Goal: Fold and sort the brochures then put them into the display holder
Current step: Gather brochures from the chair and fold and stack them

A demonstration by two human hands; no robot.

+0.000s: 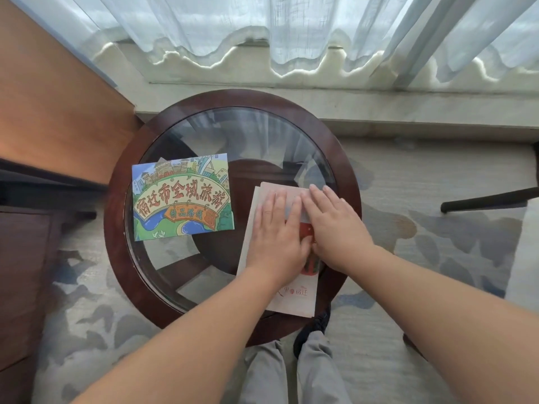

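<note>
A big white curtain (262, 24) hangs across the far side, over a pale window ledge (379, 103). A grey carpet (423, 199) with darker blotches covers the floor. On the left stands some brown wooden furniture (43, 97).

In the middle is a round table (116, 205) with a dark wooden rim and a glass top (248, 135).

Two brochures lie on the glass. The colourful brochure (182, 196) lies flat on the left side, with a drawing of buildings, a blue river and big red letters. It lies apart from the hands. The pale brochure (294, 298) lies on the right side. Its near end sticks out over the table rim. It has a red picture and small red writing on it.

Both hands lie on the pale brochure, side by side and touching. The left hand (275, 228) is flat, with straight fingers pressing the paper down. The right hand (335, 225) is flat too, fingers straight, pressing just beside it.

Near the bottom are grey trouser legs (315, 371) and a dark shoe (315, 325).
</note>
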